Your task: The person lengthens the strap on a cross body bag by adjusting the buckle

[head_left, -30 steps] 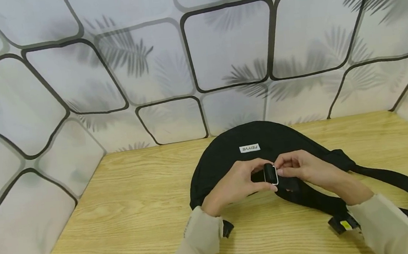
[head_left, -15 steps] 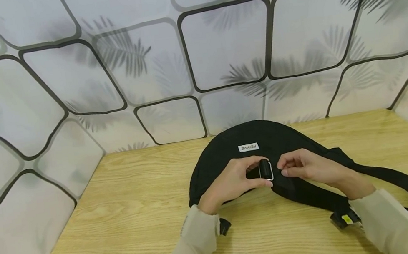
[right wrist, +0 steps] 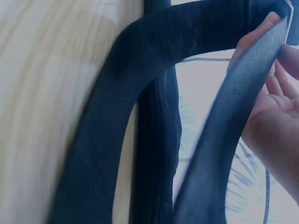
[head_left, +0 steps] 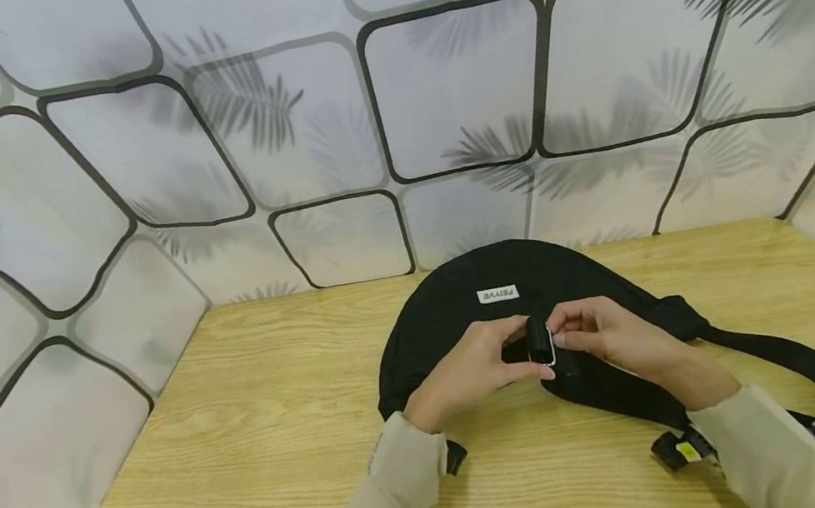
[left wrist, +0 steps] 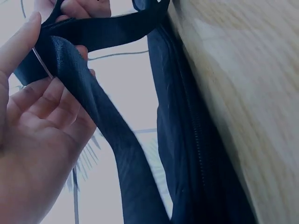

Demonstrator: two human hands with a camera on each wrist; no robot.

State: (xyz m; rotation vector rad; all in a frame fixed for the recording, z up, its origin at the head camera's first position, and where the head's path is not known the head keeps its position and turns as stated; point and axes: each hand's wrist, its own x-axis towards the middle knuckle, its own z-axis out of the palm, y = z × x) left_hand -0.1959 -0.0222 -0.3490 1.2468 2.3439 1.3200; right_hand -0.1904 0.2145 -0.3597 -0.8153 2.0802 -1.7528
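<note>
A black waist bag (head_left: pixel 499 264) with a white label (head_left: pixel 498 294) lies on the wooden table. Above its near edge, my left hand (head_left: pixel 469 364) pinches a metal strap slider (head_left: pixel 552 348) between thumb and fingers, with black webbing looped over its bar. On the slider's right side, my right hand (head_left: pixel 617 339) pinches the webbing strap (right wrist: pixel 219 116) between thumb and fingertips. The left wrist view shows the strap (left wrist: pixel 93 98) folded through the slider and hanging down from it. The strap's end is hidden among the fingers.
A black buckle piece with a yellow tag (head_left: pixel 688 451) lies beside the right sleeve, and another black end piece (head_left: pixel 456 455) beside the left. A strap loop (head_left: pixel 805 364) curves over the table (head_left: pixel 247 440) to the right. A patterned curtain (head_left: pixel 318 130) stands behind.
Half a second ago the right fingertips were apart from the slider; now they are back at its right side. The left hand has kept its hold and shifted slightly right.
</note>
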